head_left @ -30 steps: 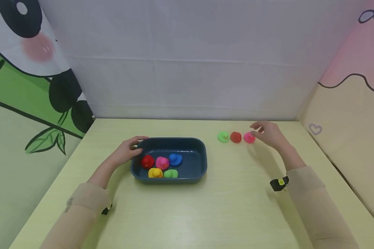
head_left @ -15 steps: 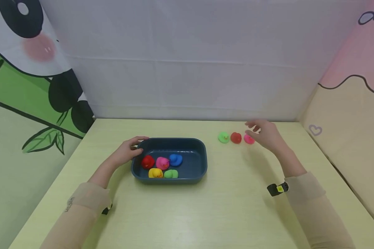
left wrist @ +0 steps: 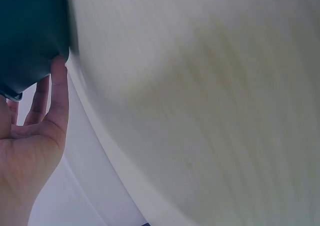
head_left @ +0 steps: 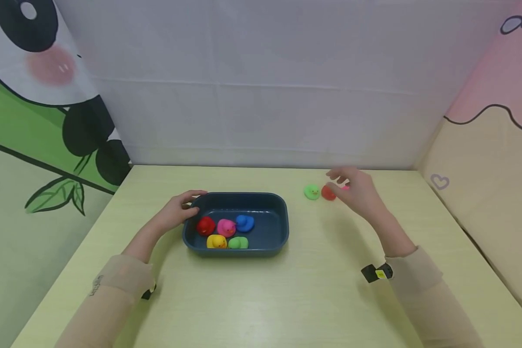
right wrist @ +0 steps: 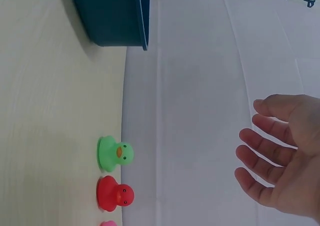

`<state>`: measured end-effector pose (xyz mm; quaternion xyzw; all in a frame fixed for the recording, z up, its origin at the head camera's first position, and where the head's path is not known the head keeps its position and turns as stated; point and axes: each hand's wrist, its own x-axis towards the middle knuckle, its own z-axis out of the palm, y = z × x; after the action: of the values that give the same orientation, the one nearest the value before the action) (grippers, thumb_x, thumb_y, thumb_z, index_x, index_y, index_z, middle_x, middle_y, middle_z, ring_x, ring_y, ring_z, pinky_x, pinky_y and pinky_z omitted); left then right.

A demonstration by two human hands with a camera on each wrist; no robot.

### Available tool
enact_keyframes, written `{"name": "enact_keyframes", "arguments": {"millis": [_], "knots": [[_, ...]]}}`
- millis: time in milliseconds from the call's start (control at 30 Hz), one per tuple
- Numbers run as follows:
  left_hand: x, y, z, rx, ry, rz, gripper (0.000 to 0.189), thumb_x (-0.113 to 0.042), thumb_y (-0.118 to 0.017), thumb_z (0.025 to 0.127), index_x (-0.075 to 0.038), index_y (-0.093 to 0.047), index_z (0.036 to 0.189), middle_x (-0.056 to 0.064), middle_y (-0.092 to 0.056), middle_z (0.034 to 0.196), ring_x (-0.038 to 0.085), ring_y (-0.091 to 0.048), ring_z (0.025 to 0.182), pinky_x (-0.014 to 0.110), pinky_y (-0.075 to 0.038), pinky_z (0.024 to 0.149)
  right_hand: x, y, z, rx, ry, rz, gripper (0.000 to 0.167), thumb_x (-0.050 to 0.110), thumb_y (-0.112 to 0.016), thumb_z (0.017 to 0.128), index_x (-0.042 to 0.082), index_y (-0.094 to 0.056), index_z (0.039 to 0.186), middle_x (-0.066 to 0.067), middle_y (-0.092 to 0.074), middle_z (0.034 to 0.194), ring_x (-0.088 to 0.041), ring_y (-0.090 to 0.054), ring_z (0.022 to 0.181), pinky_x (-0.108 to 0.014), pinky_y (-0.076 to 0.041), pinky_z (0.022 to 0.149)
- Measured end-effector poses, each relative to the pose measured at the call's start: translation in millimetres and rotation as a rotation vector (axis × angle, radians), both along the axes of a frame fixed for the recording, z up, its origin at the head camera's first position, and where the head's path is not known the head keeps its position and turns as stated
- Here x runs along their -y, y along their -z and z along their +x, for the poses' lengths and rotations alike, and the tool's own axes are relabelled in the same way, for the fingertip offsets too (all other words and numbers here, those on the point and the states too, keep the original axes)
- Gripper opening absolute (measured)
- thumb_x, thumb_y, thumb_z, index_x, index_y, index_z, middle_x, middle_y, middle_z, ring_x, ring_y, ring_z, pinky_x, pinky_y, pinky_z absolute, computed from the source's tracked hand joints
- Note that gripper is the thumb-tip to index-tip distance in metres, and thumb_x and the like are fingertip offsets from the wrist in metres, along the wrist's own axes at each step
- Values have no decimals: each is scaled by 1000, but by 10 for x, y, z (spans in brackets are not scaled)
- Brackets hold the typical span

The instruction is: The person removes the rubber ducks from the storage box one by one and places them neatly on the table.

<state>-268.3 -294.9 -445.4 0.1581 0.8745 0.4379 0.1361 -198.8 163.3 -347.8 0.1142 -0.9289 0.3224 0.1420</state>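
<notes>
My left hand (head_left: pixel 177 211) holds the left end of a dark blue rectangular tray (head_left: pixel 269 227). The thumb lies over the rim, and the fingers (left wrist: pixel 59 90) press the outer wall. Inside the tray sit a red duck (head_left: pixel 206 225), a pink duck (head_left: pixel 226 227), a blue duck (head_left: pixel 245 223), a yellow duck (head_left: pixel 216 241) and a green duck (head_left: pixel 238 242). Above the row at the back right hovers my right hand (head_left: pixel 355 192), fingers loosely bent, holding nothing. Below it stand a green duck (right wrist: pixel 114 153), a red duck (right wrist: pixel 114 193) and a mostly hidden pink duck (right wrist: pixel 108 223).
A pale wooden table (head_left: pixel 252 299) carries everything. White cloth (head_left: pixel 261 96) hangs along its back edge. Printed panels with cartoon drawings flank the left and right sides.
My right hand has moved left from over the pink duck to over the red one, still holding nothing. The left hand, tray and ducks have stayed put.
</notes>
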Motion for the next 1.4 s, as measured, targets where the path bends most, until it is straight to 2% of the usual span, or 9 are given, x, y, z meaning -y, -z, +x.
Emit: {"name": "enact_keyframes", "arguments": {"millis": [200, 400, 733, 1167, 1400], "knots": [[6, -2, 1, 7, -5, 2, 49, -13, -53, 95, -24, -41, 141, 19, -36, 146, 43, -48, 120, 42, -52, 87, 217, 20, 106, -62, -36, -15, 23, 18, -66, 88, 7, -65, 108, -8, -67, 103, -22, -59, 89, -41, -49, 80], [10, -7, 8, 9, -11, -5, 49, -13, -52, 95, -24, -41, 142, 19, -36, 146, 43, -48, 120, 42, -52, 87, 406, 55, 180, -96, -84, -41, 24, 19, -68, 86, 10, -66, 109, -5, -68, 102, -21, -60, 88, -37, -49, 75], [-8, -53, 52, 5, -16, -6, 48, -13, -52, 95, -24, -42, 141, 19, -37, 145, 42, -50, 118, 39, -53, 85, 654, 128, 255, -88, -185, -59, 29, 19, -70, 85, 11, -64, 112, -2, -67, 106, -19, -60, 94, -39, -53, 81], [18, -94, 69, 17, -20, -10, 49, -13, -52, 95, -23, -40, 142, 22, -37, 144, 44, -48, 120, 43, -53, 86, 1019, 370, 242, -106, -357, -104, 29, 16, -72, 84, 9, -65, 111, -2, -67, 108, -21, -61, 92, -35, -54, 76], [8, -112, 88, 17, -18, 0, 48, -12, -52, 95, -22, -42, 141, 20, -37, 145, 44, -49, 120, 43, -53, 86, 1176, 477, 232, -93, -428, -72, 32, 18, -72, 84, 11, -64, 114, -2, -66, 109, -16, -59, 93, -32, -54, 78]]}}
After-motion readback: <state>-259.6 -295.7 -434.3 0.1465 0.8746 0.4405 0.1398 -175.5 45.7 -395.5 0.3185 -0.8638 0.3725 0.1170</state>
